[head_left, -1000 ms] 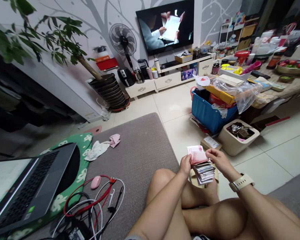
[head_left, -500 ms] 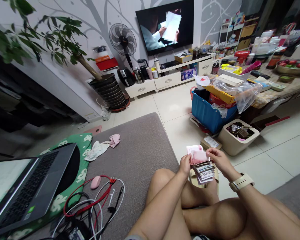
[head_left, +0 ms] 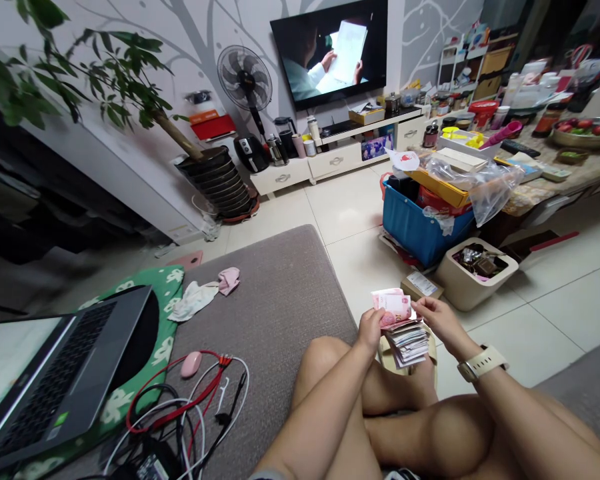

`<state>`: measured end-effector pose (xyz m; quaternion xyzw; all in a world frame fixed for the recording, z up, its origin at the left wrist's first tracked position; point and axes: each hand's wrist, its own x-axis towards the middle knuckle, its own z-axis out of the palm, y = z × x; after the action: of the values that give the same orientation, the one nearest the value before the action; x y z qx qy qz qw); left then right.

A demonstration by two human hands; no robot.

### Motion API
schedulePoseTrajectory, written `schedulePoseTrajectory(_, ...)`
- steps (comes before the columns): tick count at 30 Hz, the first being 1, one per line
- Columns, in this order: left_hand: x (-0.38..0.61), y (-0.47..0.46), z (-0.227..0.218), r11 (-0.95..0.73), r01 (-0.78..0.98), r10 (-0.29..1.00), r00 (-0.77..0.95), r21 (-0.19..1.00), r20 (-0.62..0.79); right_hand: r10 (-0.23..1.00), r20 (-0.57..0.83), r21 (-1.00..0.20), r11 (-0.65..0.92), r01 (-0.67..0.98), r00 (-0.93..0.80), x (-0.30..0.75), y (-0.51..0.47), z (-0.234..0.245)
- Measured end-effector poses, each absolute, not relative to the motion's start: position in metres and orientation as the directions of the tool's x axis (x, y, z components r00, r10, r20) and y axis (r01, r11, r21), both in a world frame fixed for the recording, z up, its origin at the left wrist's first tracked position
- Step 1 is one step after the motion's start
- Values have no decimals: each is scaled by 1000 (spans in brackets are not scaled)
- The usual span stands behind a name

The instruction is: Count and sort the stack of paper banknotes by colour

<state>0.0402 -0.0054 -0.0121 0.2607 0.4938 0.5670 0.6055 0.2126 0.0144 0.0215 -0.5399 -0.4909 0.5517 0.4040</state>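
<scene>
Head view: the left hand (head_left: 371, 331) grips a thick bundle of banknotes (head_left: 405, 339) from its near-left end, fingers curled under and thumb on top. The right hand (head_left: 437, 317) pinches the right edge of the top pink notes, which are lifted and bent up off the fanned, paler sheets below. The bundle sits between both hands, above the crossed bare legs and just past the front edge of the grey woven sofa cushion (head_left: 275, 293). The print on the notes is too small to read. A cream-strapped wristwatch (head_left: 481, 363) wraps the right wrist.

On the glossy tiled floor (head_left: 555, 307) beyond the hands lie a small cardboard parcel (head_left: 423, 285) with a white label, unreadable, a rounded beige bin (head_left: 475, 273) and a blue plastic crate (head_left: 415, 227). The floor to the right is open. On the cushion to the left are an open laptop (head_left: 55, 380), a pink mouse (head_left: 191, 365) and tangled red, white and black cables (head_left: 180, 407). The television (head_left: 330, 50) shows subtitles too small to read.
</scene>
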Motion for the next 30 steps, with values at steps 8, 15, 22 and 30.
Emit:
schedulePoseTrajectory(8,43,-7,-6,230,-475,954,-62,849,-293,977,-207,-975,-201,91,-60,212,14,28)
schedulePoseTrajectory(15,43,-5,-3,248,-500,955,-19,830,-297,989,-136,-989,-132,73,-58,214,17,27)
schedulePoseTrajectory(22,43,-2,-16,190,-482,933,-183,855,-310,989,-126,-992,-127,-13,-83,212,16,29)
schedulePoseTrajectory(30,42,0,-21,187,-502,928,-193,844,-320,977,-158,-984,-168,-55,-143,210,13,32)
